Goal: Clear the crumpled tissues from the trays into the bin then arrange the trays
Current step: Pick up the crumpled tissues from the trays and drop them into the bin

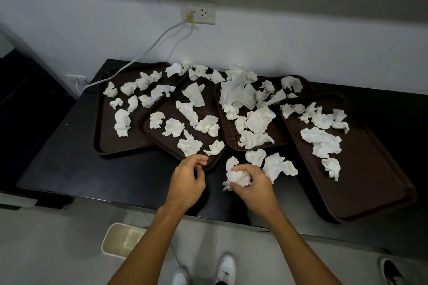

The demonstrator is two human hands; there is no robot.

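Several dark brown trays lie overlapping on a black table (69, 164): a left tray (104, 136), a tilted middle tray (162, 104), another tray (231, 139) and a large right tray (370, 183). Crumpled white tissues (322, 141) cover them all. My right hand (252, 183) grips a crumpled tissue ball (238, 176) on the table in front of the trays. My left hand (187, 178) hovers with loosely curled fingers at the near corner of the middle tray, holding nothing. Below the table's edge on the floor stands a cream bin (120, 240), partly hidden by my left forearm.
Two more loose tissues (278, 166) lie on the table just right of my right hand. A white cable (148, 51) runs from a wall socket (199, 14) down to the left tray's far corner. My white shoes (227, 268) stand on the grey floor.
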